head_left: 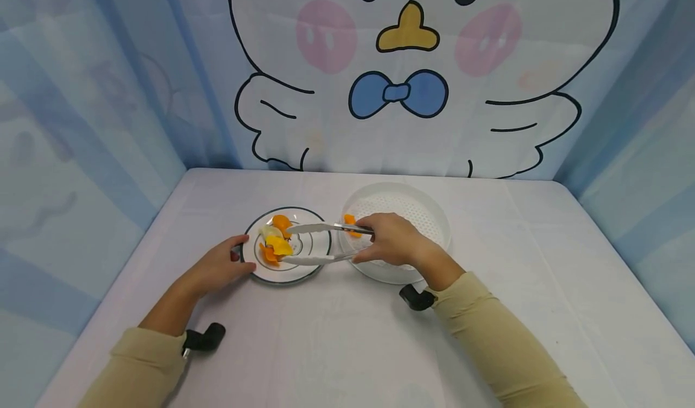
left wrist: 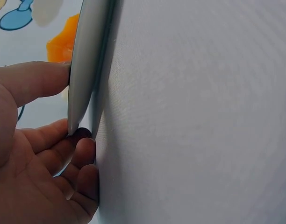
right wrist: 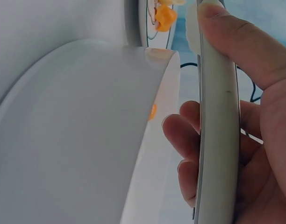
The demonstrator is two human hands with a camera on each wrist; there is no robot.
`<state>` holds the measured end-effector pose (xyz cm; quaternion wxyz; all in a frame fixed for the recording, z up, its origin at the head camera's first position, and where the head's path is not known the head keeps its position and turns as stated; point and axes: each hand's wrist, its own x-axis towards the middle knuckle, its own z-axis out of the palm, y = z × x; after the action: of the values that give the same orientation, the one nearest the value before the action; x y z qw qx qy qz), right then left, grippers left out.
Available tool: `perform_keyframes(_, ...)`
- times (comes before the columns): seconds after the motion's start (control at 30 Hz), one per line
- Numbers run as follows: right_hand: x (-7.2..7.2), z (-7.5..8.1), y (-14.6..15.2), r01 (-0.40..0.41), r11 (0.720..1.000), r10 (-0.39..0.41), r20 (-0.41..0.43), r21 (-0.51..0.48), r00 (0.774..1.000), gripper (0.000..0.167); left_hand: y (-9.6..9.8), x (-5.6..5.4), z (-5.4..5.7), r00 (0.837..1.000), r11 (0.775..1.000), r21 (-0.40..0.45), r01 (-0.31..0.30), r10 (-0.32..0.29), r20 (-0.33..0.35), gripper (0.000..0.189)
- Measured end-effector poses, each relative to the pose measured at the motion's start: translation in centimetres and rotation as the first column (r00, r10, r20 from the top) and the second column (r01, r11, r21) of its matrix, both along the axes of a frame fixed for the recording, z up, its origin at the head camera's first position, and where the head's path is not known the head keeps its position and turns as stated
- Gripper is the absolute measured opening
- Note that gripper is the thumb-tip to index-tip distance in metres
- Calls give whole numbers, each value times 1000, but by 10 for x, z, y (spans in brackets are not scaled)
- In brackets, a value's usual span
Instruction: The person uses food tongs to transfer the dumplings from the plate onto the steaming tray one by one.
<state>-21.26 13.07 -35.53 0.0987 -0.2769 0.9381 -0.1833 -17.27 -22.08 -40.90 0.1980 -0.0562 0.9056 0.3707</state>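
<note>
Okay, tongs [head_left: 309,228] first: we have them over the plate [head_left: 293,276], tips apart beside orange and yellow pieces [head_left: 279,246]. Right hand [head_left: 399,239] grips the tongs; left hand [head_left: 219,264] pinches the plate's left edge. We see the plate toward the table's [head_left: 347,335] back edge, just left of a white perforated basket [head_left: 420,215], orange bit [head_left: 350,219] inside.

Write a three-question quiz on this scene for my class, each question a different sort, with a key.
1. True or false: the right hand holds the tongs.

2. Where are most of the visible orange and yellow pieces?
A) in the white basket
B) on the plate
C) in the left hand

3. Fill the gap: the left hand grips the plate by its ____.

Key: 1. True. 2. B. 3. Rim.
</note>
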Motion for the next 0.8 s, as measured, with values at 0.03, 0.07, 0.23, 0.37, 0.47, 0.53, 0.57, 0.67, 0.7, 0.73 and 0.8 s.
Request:
perform_keyframes(0.03,0,0,-1,-5,1000,5,-9,3,1000,74,0,0,0,1000,1000,0,0,0,0,81)
perform_keyframes(0.07,-1,0,-2,-9,1000,9,-14,4,1000,72,0,0,0,1000,1000,1,0,0,0,80)
perform_keyframes(0.23,-1,0,-7,-21,1000,21,-38,20,999,68,-1,-1,-1,1000,1000,1,-3,3,3,80)
perform_keyframes(0.37,-1,0,-12,-16,999,18,-42,46,999,67,0,-1,-2,1000,1000,0,-13,13,11,81)
perform_keyframes(0.47,-1,-1,-14,-9,998,12,-47,65,999,68,0,0,-2,1000,1000,-1,-8,8,8,82)
perform_keyframes(0.53,-1,-1,-16,-5,997,8,-48,75,999,69,0,0,-2,1000,1000,0,-5,5,4,82)
perform_keyframes(0.57,-1,-1,-17,-3,997,7,-48,80,999,70,0,0,-2,1000,1000,1,-6,6,4,81)
perform_keyframes(0.67,0,-2,-19,7,996,-3,-44,92,999,72,1,1,-2,1000,1000,4,-9,9,7,81)
perform_keyframes(0.7,0,-2,-20,8,995,-3,-48,97,999,72,1,1,-1,1000,1000,5,-9,9,8,81)
perform_keyframes(0.73,0,-3,-21,9,995,-4,-49,102,999,72,1,1,-2,1000,1000,5,-11,11,8,80)
perform_keyframes(0.8,0,-3,-23,11,994,-5,-51,112,999,73,1,0,-2,1000,1000,6,-11,11,8,80)
